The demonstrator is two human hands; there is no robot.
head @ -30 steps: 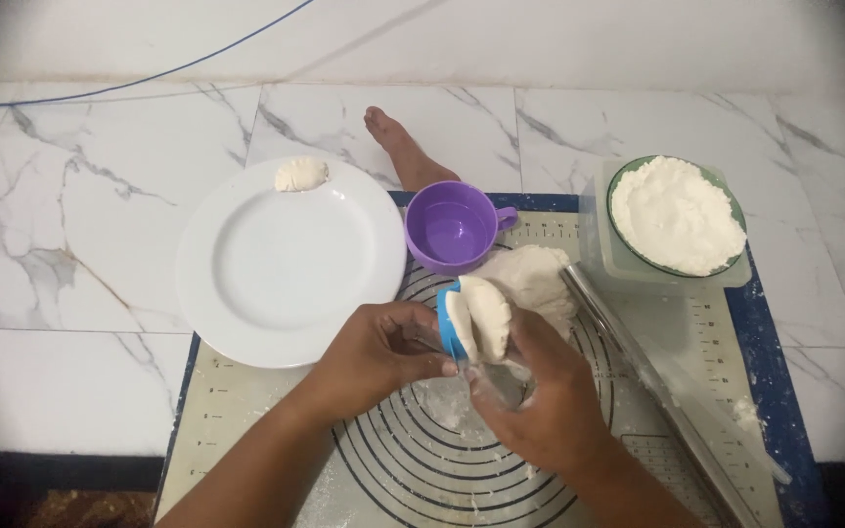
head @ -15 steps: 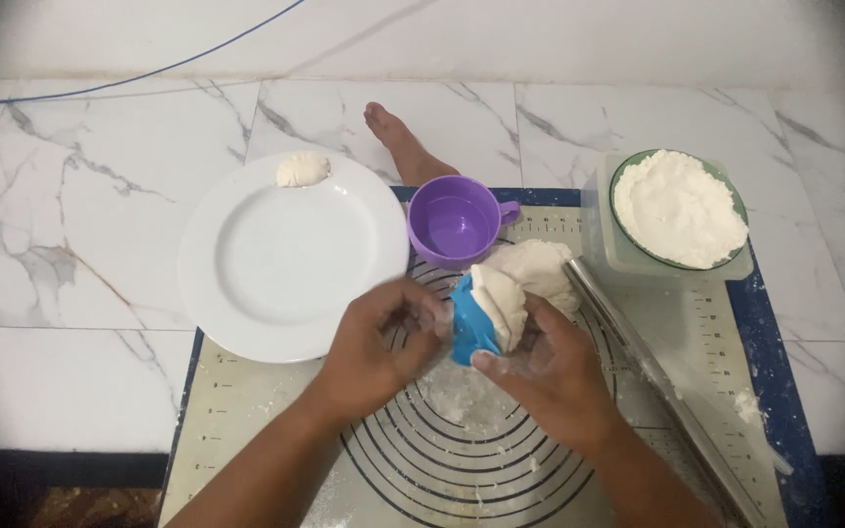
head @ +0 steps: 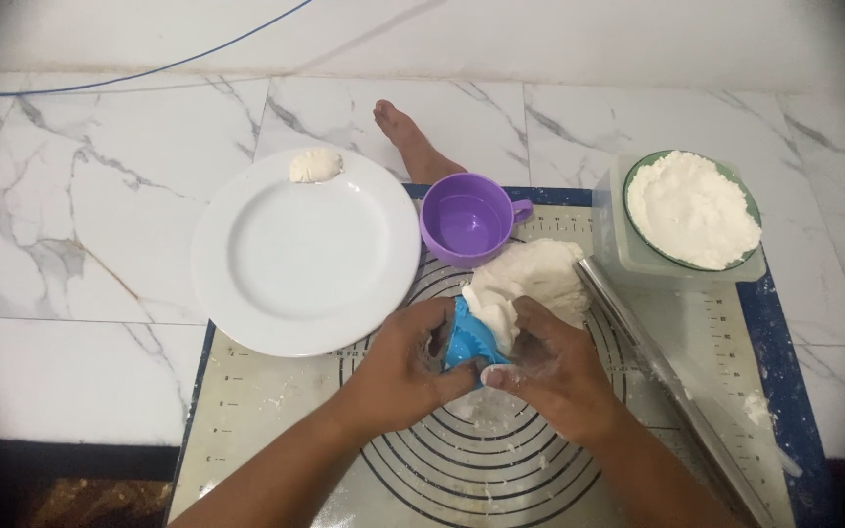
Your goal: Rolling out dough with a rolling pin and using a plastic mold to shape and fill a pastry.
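Purple cup (head: 468,220) just beyond dough (head: 530,279)

Compared with a second ago, the left hand (head: 408,367) now closes tighter on the blue mould (head: 466,337) in the lower centre of the frame. The right hand (head: 550,367) pulls the white dough (head: 496,308) up off its edge.

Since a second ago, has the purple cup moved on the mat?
No. The purple cup sits in the same spot beside the white plate, at the mat's top edge.
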